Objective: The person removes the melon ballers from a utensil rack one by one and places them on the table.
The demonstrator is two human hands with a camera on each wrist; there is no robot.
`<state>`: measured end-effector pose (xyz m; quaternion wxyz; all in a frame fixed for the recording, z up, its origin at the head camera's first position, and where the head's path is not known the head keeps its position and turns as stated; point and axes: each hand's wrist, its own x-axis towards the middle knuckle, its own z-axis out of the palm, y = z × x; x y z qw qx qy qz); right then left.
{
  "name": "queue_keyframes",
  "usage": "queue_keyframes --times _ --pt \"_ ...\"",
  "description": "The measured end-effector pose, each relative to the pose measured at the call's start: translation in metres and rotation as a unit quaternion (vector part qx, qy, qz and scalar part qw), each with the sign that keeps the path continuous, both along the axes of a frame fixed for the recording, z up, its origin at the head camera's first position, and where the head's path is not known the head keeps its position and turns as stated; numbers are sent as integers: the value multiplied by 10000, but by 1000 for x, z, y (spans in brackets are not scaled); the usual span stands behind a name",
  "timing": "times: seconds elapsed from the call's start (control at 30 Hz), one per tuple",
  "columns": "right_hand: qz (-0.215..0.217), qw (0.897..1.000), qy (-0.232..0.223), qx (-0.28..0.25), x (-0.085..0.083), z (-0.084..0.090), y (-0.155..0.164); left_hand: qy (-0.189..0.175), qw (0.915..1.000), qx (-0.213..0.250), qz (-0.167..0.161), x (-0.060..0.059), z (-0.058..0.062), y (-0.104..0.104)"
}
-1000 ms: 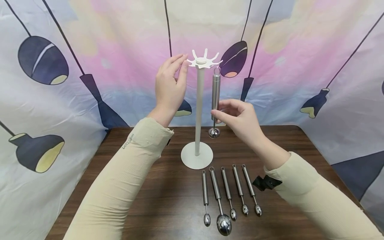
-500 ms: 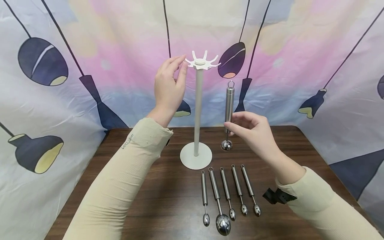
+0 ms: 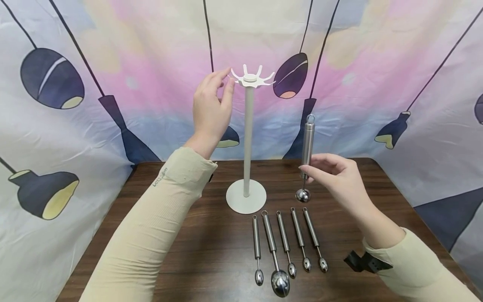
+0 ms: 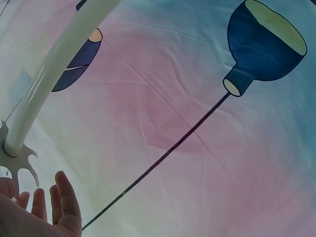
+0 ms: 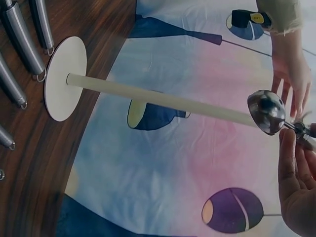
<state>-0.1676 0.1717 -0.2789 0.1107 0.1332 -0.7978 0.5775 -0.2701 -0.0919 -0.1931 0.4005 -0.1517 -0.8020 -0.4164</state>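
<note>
A white stand [image 3: 247, 138] with a round base and a hooked crown [image 3: 251, 78] rises at the table's back middle. My left hand [image 3: 212, 110] is raised beside the crown, fingers straight, fingertips touching or nearly touching a hook; in the left wrist view the fingers [image 4: 64, 205] lie just under the crown [image 4: 17, 160]. My right hand [image 3: 333, 174] pinches the lower handle of a steel scoop [image 3: 307, 153], held upright to the right of the stand, its ball end [image 5: 266, 111] down and ring end up.
Several steel scoops [image 3: 288, 241] lie in a row on the dark wooden table [image 3: 211, 251] in front of the stand's base [image 3: 245, 201]. A printed cloth backdrop [image 3: 113, 84] encloses the table's back and sides. A black strap [image 3: 364, 262] sits at my right wrist.
My right hand has carried the scoop off the stand's hook, down and to the right. The left hand has stayed by the crown.
</note>
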Motion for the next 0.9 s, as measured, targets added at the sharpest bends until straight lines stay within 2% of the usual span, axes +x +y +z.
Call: queue_keyframes --times 0.43,0.67,0.9 --pt "-101 9981 -26 -609 7 -25 31 15 9999 172 -3 6 -4 -5" --pt "-466 9982 -283 -266 10 -41 47 -88 9984 500 -232 13 -7 -11" --pt "-468 9971 -535 -278 10 -57 58 -128 9975 636 -271 18 -12 -18"
